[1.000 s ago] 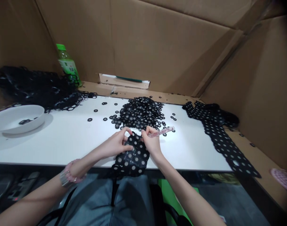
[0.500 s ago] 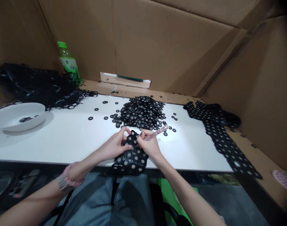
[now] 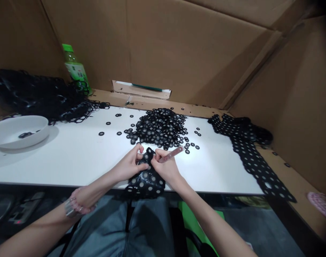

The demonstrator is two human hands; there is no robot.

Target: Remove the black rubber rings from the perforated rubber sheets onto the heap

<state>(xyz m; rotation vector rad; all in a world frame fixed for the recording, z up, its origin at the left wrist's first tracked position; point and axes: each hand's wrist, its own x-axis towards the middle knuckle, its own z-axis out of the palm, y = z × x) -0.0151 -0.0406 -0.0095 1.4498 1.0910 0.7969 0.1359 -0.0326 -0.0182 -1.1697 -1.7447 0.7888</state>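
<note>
My left hand grips the left side of a black rubber sheet dotted with pale round discs, thumb on top. The sheet lies at the table's front edge and its lower end hangs a little over. In my right hand is a slim pen-like tool with a clear, reddish-patterned handle, pinched between thumb and fingers. Its tip is hidden by the fingers at the sheet's right side. Just beyond both hands rises a heap of loose black rings with pale centres.
A white bowl with a few black pieces stands at left, before a tangle of black rubber scrap. Behind is a green-capped bottle. Another dotted black strip drapes over the right edge. Cardboard walls enclose the table.
The right hand has shifted slightly left along the sheet, and the tool's handle has turned a little and moved left. The left hand keeps its hold; the whole view has shifted slightly.
</note>
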